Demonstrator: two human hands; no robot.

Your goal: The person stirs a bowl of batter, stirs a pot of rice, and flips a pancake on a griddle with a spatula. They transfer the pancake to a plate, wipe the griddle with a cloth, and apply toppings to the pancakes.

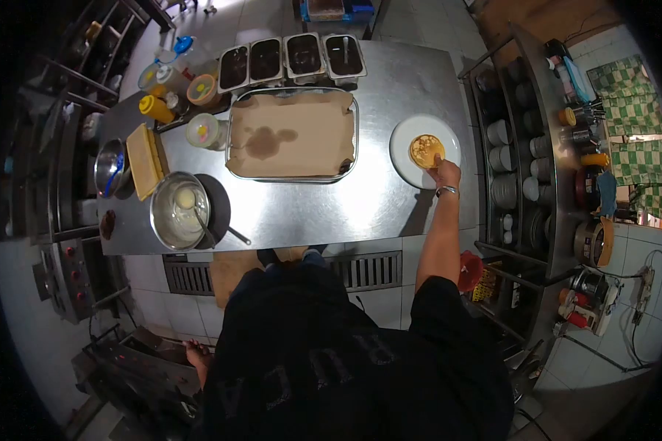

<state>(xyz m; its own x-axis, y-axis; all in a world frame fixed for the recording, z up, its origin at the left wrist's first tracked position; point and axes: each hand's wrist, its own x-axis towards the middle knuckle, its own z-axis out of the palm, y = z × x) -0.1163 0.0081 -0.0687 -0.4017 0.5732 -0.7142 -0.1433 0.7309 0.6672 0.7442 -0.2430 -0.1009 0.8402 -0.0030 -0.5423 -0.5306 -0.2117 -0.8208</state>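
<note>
Because the pancake (424, 149) lies flat on a plate (402, 137), the right hand (446, 174) seemingly clamps its near edge between fingers; the left hand (197, 356) grips indistinctly, its fingers' state unclear.

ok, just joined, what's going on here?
The person's right hand is touching the near edge of a pancake that lies on a white plate, toward the right of the steel table. The left hand is down at lower left, beside some kitchen equipment; can't tell if it holds anything. A paper-lined tray sits mid-table, a metal bowl to its left.
</note>
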